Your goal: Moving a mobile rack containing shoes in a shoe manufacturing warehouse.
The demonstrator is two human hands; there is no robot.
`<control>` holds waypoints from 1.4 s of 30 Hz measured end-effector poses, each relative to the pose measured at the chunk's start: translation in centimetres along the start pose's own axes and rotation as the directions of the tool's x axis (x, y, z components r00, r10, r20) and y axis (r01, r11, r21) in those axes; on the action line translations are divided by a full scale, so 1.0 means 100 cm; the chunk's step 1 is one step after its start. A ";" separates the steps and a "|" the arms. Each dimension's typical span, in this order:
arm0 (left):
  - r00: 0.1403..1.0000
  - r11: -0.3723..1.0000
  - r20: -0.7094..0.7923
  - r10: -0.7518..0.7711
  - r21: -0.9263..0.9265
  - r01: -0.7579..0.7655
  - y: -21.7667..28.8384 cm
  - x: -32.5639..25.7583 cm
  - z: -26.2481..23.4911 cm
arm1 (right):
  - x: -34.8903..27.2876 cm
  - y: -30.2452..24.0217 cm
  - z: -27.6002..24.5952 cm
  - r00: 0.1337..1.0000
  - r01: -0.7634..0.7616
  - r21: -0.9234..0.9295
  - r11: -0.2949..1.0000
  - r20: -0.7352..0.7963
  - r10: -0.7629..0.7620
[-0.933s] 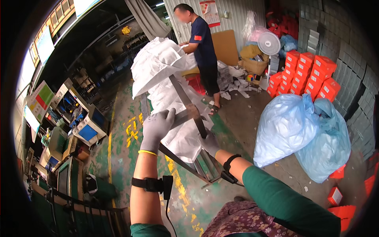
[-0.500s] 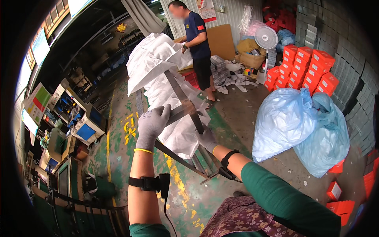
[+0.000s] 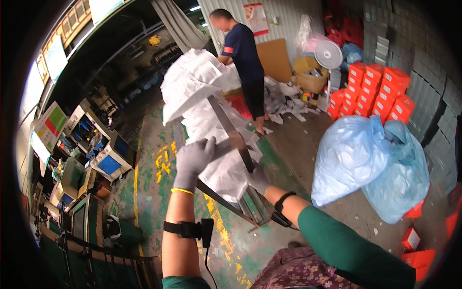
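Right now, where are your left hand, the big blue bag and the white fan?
left hand [image 3: 192, 161], head view, back of the grey glove.
big blue bag [image 3: 349, 159], head view, its bulging front.
white fan [image 3: 327, 54], head view, its round grille.

Both knit work gloves [image 3: 192, 161] are grey, one with a yellow cuff. Crumpled sheet pile [image 3: 192, 84] is white, stacked cardboard boxes [image 3: 380, 91] orange-red, big plastic bags [image 3: 370, 164] pale blue.

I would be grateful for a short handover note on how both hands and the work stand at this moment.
Left hand: grey glove, flat on the white sheets by the metal bar.
Right hand: gloved, low on that bar, seemingly gripping it.
Sheets: one bundle lies in the metal frame, another white stack sits above.
Done: sheets loaded in the frame.
Left: sheets not yet taken out.
Nearby: two blue bags, a person behind.
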State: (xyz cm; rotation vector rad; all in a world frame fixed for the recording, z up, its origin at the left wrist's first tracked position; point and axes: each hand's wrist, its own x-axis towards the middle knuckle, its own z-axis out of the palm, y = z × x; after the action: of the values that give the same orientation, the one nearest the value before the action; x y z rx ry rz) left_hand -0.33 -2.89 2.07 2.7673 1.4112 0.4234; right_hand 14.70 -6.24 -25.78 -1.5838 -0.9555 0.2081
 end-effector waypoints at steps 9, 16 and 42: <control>0.995 0.991 -0.049 0.085 -0.101 -0.090 0.003 -0.004 0.004 | 0.001 0.013 -0.015 1.000 -0.011 0.069 0.998 -0.011 0.011; 1.000 0.994 -0.014 0.013 -0.107 -0.015 -0.016 -0.016 -0.003 | -0.007 0.013 0.009 0.996 -0.003 0.121 0.993 0.093 -0.008; 0.999 0.984 -0.024 -0.045 -0.176 0.040 0.014 -0.002 -0.001 | 0.002 -0.011 -0.022 0.974 0.060 0.212 0.975 0.203 -0.104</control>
State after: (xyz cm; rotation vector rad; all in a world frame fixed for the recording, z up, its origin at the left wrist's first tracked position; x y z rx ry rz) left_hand 0.63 -3.87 2.29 2.5981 1.3633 0.5575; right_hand 15.67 -7.79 -24.19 -1.3476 -1.1265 0.4124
